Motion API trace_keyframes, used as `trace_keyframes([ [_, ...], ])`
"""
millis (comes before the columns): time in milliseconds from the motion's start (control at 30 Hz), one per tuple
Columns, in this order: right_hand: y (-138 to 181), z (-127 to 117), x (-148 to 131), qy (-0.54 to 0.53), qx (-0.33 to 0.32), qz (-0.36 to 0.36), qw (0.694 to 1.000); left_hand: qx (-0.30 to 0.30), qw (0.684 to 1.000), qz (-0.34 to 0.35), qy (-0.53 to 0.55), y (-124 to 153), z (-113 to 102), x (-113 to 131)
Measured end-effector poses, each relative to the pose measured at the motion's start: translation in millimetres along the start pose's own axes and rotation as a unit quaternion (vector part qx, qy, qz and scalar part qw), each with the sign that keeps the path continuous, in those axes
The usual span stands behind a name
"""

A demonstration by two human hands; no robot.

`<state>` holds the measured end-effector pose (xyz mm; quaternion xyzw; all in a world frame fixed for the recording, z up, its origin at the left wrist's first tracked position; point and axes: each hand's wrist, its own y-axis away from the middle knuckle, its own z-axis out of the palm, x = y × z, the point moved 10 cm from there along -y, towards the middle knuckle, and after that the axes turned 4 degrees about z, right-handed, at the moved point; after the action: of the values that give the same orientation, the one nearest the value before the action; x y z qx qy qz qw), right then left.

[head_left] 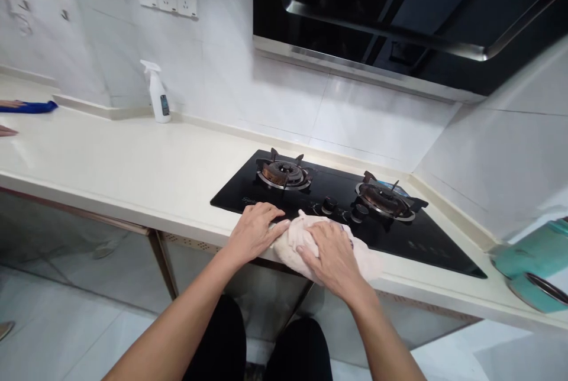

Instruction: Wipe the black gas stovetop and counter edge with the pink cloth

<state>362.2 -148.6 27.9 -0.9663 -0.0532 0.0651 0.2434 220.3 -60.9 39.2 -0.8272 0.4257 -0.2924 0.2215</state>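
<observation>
A pale pinkish-white cloth (290, 248) lies bunched over the front edge of the black gas stove (248, 191) and the counter's lip. My right hand (333, 254) presses down on it, fingers bent into the folds. To its left, my left hand (255, 228) rests palm down on the front edge of the stove and counter, fingers apart and the thumb reaching to the cloth's left side. Just beyond the cloth are two black control knobs (329, 204). Behind these stand the left burner (284, 173) and the right burner (385, 197).
A white spray bottle (160, 97) stands against the wall. At the far left, another person's hand (11, 104) is on a blue cloth (33, 107). The range hood (377, 20) overhangs the stove. Teal containers (532, 257) sit at the counter's right end.
</observation>
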Motion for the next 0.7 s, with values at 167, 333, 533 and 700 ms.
trace_keyframes([
  [167, 29.5, -16.0, 85.9, 0.028, -0.004, 0.083, 0.996, -0.005, 1.0, 0.002, 0.005, 2.2, 1.2, 3.1],
  [333, 66.5, -33.8, 179.1, 0.104, -0.016, 0.204, 0.973, 0.0, 1.0, -0.003, 0.004, 2.3, 0.8, 5.3],
  [533, 61.8, -33.1, 183.5, 0.182, -0.042, 0.294, 0.938, 0.001, 1.0, -0.006, 0.006, 1.6, 1.3, 6.1],
  [700, 18.8, -9.1, 97.5, 0.133, -0.054, 0.215, 0.966, 0.003, 1.0, -0.003, 0.001, 1.9, 2.2, 4.5],
])
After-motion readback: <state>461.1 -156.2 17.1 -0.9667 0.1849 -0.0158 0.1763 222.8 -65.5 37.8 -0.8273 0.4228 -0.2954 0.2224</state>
